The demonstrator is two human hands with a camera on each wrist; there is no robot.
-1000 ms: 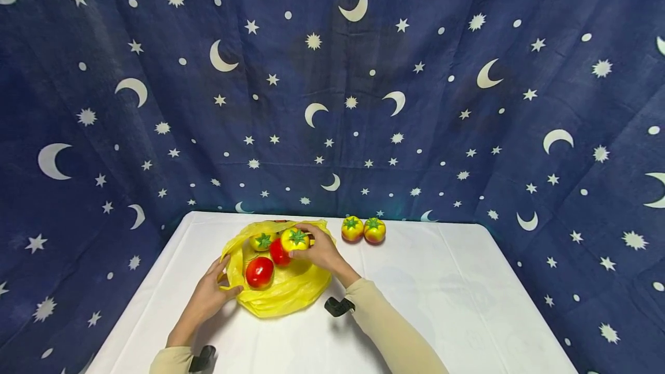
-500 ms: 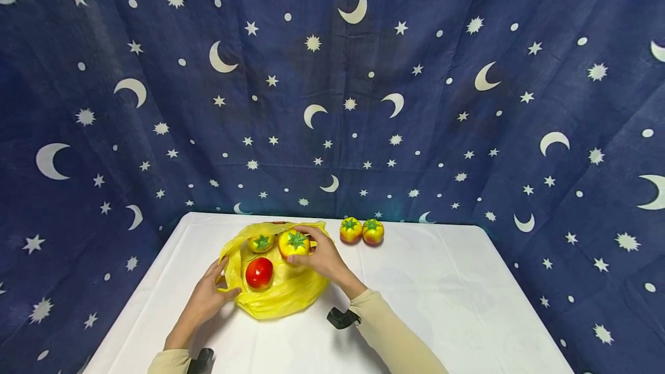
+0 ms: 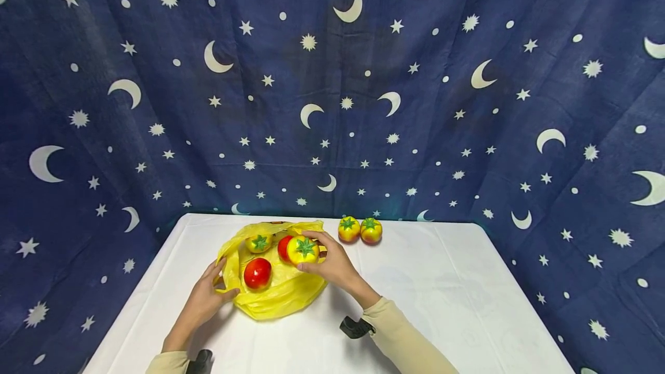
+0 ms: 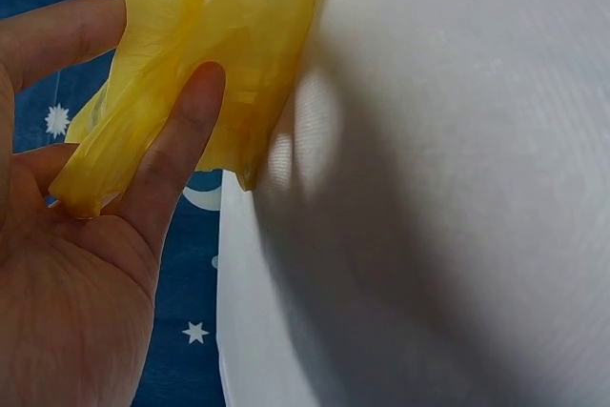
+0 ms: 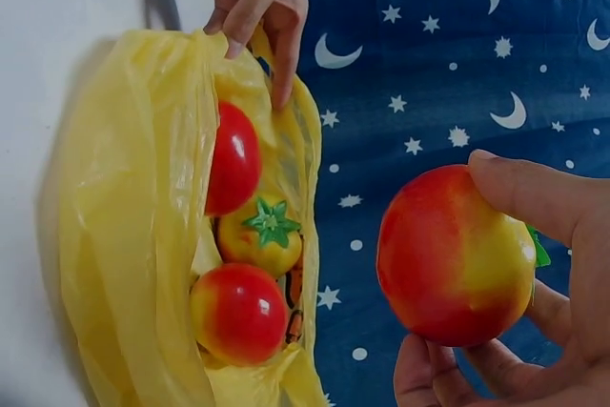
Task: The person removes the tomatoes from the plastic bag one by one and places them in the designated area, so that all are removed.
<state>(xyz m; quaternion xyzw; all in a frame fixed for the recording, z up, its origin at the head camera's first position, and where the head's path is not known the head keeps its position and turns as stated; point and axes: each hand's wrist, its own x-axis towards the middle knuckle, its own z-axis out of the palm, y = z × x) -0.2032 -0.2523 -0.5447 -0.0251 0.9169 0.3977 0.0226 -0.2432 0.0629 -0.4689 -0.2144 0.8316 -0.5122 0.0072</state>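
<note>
My right hand [image 3: 335, 261] holds a red-and-yellow tomato [image 5: 456, 254] with a green leafy top, raised over the right side of a yellow plastic bag [image 3: 283, 299]. Thumb and fingers grip it from the right. Inside the bag's mouth lie a red tomato [image 3: 257, 273], a yellow one with its green top up [image 3: 258, 242], and another red one [image 3: 284, 247], partly hidden behind the held tomato. At the bag's left side, my left hand [image 3: 204, 299] holds the rim; in the left wrist view its thumb lies across the yellow film.
Two more yellow-red tomatoes [image 3: 349, 229] [image 3: 371, 231] stand side by side near the back edge of the white-covered table [image 3: 426, 299]. A dark blue curtain [image 3: 332, 103] with moons and stars hangs behind the table.
My right hand and its tomato have shifted slightly right and nearer to me, uncovering part of a red tomato in the bag. The left hand keeps its hold on the rim.
</note>
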